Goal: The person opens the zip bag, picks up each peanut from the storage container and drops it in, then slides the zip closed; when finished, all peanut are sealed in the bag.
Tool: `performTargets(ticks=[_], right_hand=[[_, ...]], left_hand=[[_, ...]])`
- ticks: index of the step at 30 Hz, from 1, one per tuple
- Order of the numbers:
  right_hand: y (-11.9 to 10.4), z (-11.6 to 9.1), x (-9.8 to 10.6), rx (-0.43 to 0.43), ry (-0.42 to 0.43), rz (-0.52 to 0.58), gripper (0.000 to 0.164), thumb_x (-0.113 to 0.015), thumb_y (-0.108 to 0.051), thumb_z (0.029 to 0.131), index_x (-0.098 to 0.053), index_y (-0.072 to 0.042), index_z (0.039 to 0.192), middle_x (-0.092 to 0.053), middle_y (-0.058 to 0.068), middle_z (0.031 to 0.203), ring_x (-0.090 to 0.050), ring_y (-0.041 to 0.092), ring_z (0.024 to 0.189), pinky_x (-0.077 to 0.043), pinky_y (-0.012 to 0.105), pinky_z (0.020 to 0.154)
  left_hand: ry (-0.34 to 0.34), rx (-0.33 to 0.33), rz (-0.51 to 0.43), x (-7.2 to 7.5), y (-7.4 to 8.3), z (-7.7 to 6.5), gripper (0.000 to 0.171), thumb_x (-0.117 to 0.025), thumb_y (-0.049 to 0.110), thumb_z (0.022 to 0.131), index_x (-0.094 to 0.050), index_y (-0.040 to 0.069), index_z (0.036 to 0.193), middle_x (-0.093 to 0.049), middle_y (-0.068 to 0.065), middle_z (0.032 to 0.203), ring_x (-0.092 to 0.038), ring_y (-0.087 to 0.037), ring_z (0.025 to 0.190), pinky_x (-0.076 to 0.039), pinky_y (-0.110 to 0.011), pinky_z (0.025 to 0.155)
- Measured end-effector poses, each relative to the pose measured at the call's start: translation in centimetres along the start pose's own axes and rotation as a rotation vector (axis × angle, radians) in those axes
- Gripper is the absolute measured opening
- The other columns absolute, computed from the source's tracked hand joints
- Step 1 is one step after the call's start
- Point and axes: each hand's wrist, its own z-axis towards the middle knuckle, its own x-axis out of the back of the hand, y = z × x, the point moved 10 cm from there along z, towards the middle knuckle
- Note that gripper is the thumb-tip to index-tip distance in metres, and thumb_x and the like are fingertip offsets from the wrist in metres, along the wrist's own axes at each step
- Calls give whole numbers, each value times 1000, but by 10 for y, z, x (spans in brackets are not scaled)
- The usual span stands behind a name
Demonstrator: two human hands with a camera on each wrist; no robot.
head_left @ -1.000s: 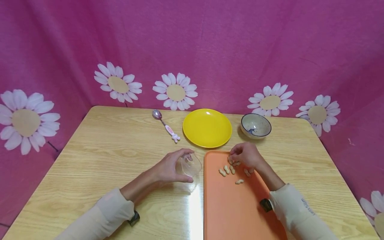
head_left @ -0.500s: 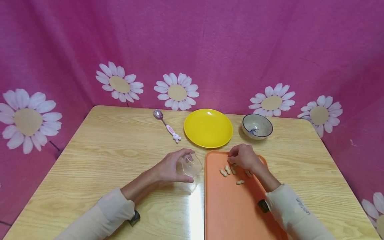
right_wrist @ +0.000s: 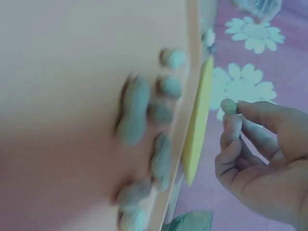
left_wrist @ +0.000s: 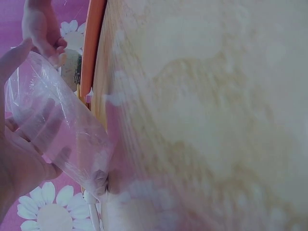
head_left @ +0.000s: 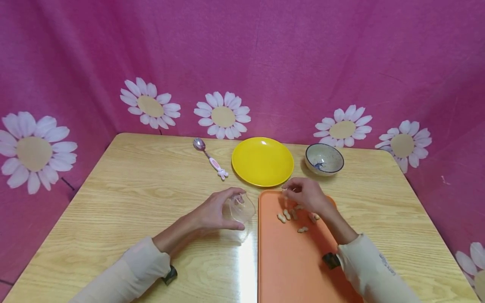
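Pale wood-grain worktop (head_left: 132,185) carries orange rectangular tray (head_left: 291,269) right of centre. Near tray's left edge, left hand (head_left: 214,212) grips clear plastic bag (head_left: 242,207), fingers curled. Above tray's far edge, right hand (head_left: 308,195) pinches one tan-shelled peanut (right_wrist: 228,106). We count one lifted; loose peanuts (head_left: 286,214) left on tray, none discernible in bag. Shells waisted, apparently whole.

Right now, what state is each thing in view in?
Orange tray, lying flat
Clear container, mouth open, held in the left hand
Peanut, pinched in the right hand
Other peanuts, in shells, scattered on the tray
Yellow plate, face up
Bowl, upright
Spoon, lying down, handle toward the person
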Motion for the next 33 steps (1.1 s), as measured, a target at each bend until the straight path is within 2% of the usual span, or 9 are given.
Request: performTargets(ticks=[6,9,14,21,26,29,33], right_hand=[[-25,-4,-8,30,10,195,15,-68,-7,85,-68,2,96,-67,14,84,-59,12,72,-50,20,66],[-33,-5,-15,18,-15,281,16,-69,-8,84,-67,1,97,-68,14,86,-61,14,73,-52,22,67],[-47,-7,-32,20,-84,384,18,-70,-10,84,-66,1,98,-67,15,88,-63,21,76,-53,25,64],[-59,-8,-49,62,-97,346,13,-72,-12,83,-69,-4,93,-69,10,85,-60,14,74,-50,22,65],[-62,-8,-57,64,-129,331,12,-73,-15,83,-70,-7,92,-71,7,84,-61,14,74,-49,22,65],[-63,-11,-57,72,-147,321,13,-73,-16,83,-71,-8,93,-72,7,86,-61,13,76,-48,22,65],[-59,-14,-48,65,-137,313,13,-73,-17,83,-71,-8,93,-71,8,87,-59,13,72,-47,22,59]], left_hand=[[-1,10,-2,-1,-2,1,85,-86,37,66,-45,17,137,-54,1,134,-46,-20,128,-33,-47,111],[-1,17,-13,-1,-2,1,84,-86,35,65,-45,17,137,-55,1,132,-47,-20,127,-33,-47,110],[4,-13,-2,-1,1,0,84,-86,36,66,-46,14,136,-57,-1,130,-49,-20,124,-36,-46,108],[-5,-10,6,-1,2,1,85,-85,37,66,-45,14,137,-56,0,131,-49,-18,123,-35,-46,108],[-10,-20,-5,-1,4,1,85,-85,36,67,-44,13,137,-59,-2,125,-51,-19,121,-35,-48,107],[-5,-38,13,0,6,1,84,-84,37,68,-44,12,137,-59,-2,125,-52,-20,121,-37,-47,106],[1,-49,35,0,6,1,84,-84,37,67,-45,12,137,-56,-2,131,-50,-20,124,-38,-45,107]])
